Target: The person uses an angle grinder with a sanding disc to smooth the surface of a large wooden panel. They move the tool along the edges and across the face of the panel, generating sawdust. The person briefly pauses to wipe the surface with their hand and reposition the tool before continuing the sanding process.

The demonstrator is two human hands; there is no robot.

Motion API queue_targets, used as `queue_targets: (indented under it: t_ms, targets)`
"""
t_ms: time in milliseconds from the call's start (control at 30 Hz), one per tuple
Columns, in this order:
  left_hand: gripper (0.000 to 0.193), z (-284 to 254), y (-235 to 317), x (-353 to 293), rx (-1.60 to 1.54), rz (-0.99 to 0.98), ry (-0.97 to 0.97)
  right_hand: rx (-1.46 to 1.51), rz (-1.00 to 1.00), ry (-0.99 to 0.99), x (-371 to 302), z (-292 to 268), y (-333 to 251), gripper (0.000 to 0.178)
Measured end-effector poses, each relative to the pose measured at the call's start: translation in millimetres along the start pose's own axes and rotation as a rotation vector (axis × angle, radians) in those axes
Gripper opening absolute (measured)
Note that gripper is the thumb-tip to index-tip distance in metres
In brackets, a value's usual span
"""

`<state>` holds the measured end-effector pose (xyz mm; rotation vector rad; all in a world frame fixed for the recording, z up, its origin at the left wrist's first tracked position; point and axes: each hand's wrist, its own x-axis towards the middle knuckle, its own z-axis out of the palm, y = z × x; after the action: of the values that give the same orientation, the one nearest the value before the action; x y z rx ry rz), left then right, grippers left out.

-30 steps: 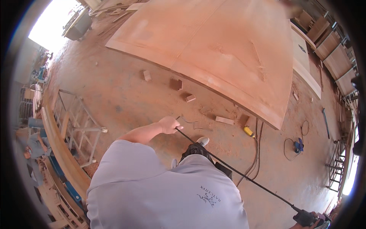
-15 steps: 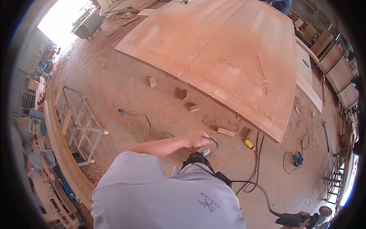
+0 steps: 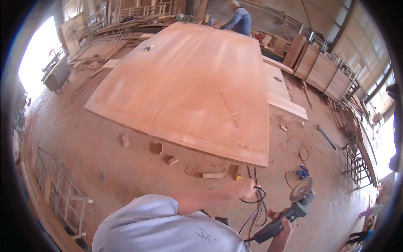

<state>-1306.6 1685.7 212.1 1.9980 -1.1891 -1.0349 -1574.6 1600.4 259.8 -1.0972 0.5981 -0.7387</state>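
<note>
Two hands in view, both loaded. Left hand [image 3: 244,189]: fingers clamped on a black cable [image 3: 263,196], which loops down just right of them. Right hand [image 3: 286,228]: fingers wrapped round the dark body of an angle grinder [image 3: 270,229]; the grinder lies tilted across them, its tail lower left of the fingers and its round disc [image 3: 300,190] above and beyond them. Contact between disc and any surface: none seen. A yellow tool [image 3: 239,178] shows just beyond the left fingers, partly hidden by that hand. Wood block [image 3: 213,176] on the floor, forward and left of the left fingers. Blue tool [image 3: 303,171] on the floor, ahead of the right fingers, past the disc. Large wooden panel [image 3: 189,96], dusty, ahead of both sets of fingers and apart from them; a person in blue [image 3: 242,21] at its far edge.
</note>
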Motion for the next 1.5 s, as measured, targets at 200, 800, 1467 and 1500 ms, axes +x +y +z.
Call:
queue_targets:
  t_ms: [200, 800, 1467, 1500]
  targets:
    - [0.036, 70.8, 39.9, 24.5, 0.006, 0.291, 0.009, 0.003, 0.015, 0.078, 6.8, -18.0, 16.7, 0.046]
    - [0.024, 142.9, -103.2, 58.4, 0.385, 0.460, -0.315, 0.310, -0.100, 0.727, -117.4, -195.6, -36.1, 0.031]
    - [0.027, 71.8, -200.3, 86.3, 1.149, -0.074, -0.310, -0.008, 0.265, 1.109, -225.9, -533.6, -16.3, 0.031]
    - [0.029, 73.7, -182.6, 83.0, 1.116, -0.145, -0.336, -0.034, 0.282, 1.140, -211.5, -520.1, -19.4, 0.031]
